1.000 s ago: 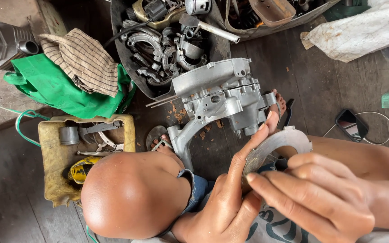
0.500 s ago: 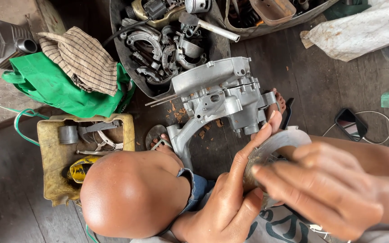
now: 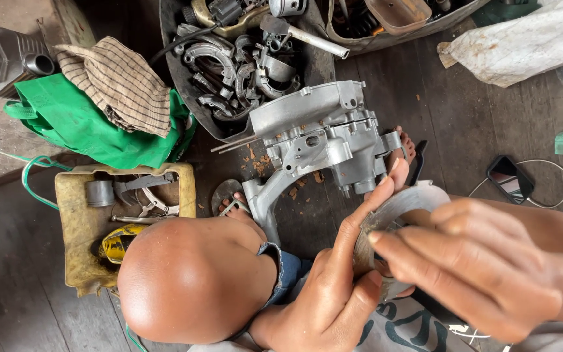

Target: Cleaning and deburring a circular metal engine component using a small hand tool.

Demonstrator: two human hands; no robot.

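Head view: both hands clamped on a round metal disc point(image 3: 395, 212) above the lap, left hand point(image 3: 333, 287) cupping its edge, right hand point(image 3: 470, 267) pressing its face, near the engine casing point(image 3: 320, 140) on the floor; probably mid-inspection or cleaning, needing steady grip.

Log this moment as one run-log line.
left hand: grips round metal disc | right hand: fingers on disc | engine casing: floor, beyond hands | parts tub: behind casing

One engine casing point(image 3: 324, 140), one metal disc point(image 3: 395, 212), two hands, two parts trays (one yellow point(image 3: 76, 228)).
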